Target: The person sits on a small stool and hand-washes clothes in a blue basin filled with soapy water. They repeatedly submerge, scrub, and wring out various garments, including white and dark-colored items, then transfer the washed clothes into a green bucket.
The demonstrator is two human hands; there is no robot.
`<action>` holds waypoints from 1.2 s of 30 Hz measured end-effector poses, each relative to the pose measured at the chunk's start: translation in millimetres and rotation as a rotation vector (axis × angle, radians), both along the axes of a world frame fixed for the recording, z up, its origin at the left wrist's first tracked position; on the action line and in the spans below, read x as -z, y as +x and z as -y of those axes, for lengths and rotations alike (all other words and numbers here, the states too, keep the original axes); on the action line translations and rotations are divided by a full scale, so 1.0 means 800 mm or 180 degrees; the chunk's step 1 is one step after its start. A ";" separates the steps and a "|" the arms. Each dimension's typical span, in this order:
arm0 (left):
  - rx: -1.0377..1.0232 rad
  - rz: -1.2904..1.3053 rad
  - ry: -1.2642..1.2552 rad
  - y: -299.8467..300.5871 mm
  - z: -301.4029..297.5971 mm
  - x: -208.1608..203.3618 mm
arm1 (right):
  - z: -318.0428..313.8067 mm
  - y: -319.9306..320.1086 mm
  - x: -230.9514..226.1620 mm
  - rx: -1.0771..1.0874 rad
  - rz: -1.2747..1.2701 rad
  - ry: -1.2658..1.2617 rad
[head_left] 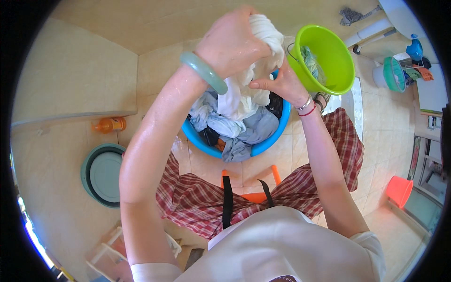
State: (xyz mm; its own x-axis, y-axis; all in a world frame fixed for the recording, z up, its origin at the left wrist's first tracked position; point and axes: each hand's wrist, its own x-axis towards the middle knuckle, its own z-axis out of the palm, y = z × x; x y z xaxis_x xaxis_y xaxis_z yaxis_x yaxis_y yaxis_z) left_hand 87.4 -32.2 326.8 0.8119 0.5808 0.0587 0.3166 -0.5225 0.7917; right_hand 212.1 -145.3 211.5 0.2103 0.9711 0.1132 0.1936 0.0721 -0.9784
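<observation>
My left hand (235, 42), with a pale green bangle at its wrist, is closed on a bunched white cloth (267, 32) and holds it up. My right hand (285, 87) is at the cloth's lower part, its thumb across the fabric and its fingers mostly hidden by it. The cloth hangs down into a round blue basin (265, 148). Inside the basin lie light blue and grey clothes (259, 128), with some black pieces among them.
A lime green bucket (338, 66) holding pale cloth stands right of the basin. An orange stool (253, 196) is between my knees. On the left are a grey-green basin (86, 175) and an orange bottle (112, 125). A red bucket (399, 191) stands at far right.
</observation>
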 end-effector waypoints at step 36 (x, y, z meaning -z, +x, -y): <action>-0.0467 -0.1357 0.1117 -0.115 0.023 0.430 | -0.023 -0.051 0.342 0.0177 0.3131 -0.0855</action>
State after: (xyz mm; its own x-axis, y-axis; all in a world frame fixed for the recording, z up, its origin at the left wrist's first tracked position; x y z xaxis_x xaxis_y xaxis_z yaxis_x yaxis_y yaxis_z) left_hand -4.2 -51.0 -17.3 0.7184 0.6941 -0.0467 0.6590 -0.6576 0.3650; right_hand 171.0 -126.5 -62.4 0.1872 0.9815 0.0401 0.9165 -0.1599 -0.3666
